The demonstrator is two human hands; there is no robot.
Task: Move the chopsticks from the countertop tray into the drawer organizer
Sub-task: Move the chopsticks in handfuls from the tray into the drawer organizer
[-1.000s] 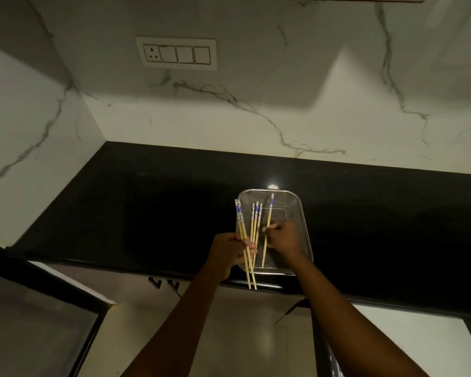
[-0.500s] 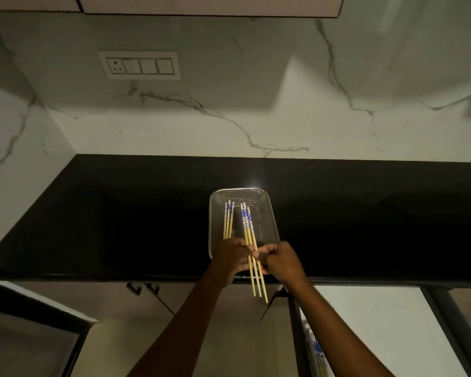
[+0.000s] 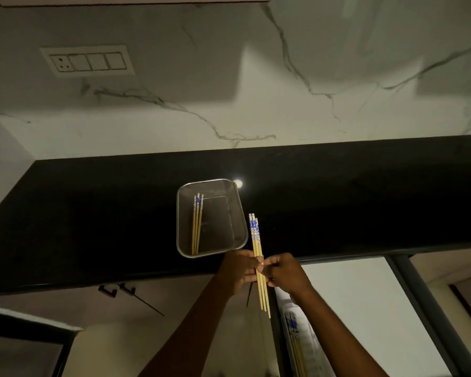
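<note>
Head view, taken left to right from the metal tray (image 3: 184, 213). Inside that tray, along its left wall: three chopsticks left in the tray (image 3: 197, 224), blue-patterned ends pointing away toward the marble backsplash (image 3: 229, 112), still to be moved. Tray itself resting on the black tabletop (image 3: 93, 213), close to the front edge. Just right of the tray and off its near right corner: held bundle of chopsticks (image 3: 258, 257), roughly three or four sticks, patterned ends up, bare tips hanging past the tabletop edge. Below and to the right of the tray, down under the tabletop: open drawer (image 3: 365, 308) with a pale organizer (image 3: 305, 346) already carrying a few sticks, partly hidden by the right forearm.

Likely trouble: uneven tips in the bundle, so one stick sliding free during the drop toward the organizer; cause, a loose pinch near mid-length only.

Left hand (image 3: 238, 272) curled closed around the bundle, fingers wrapped. Right hand (image 3: 286, 273) closed narrow, thumb and fingertips touching the same sticks from the right, apparently squaring them up.
</note>
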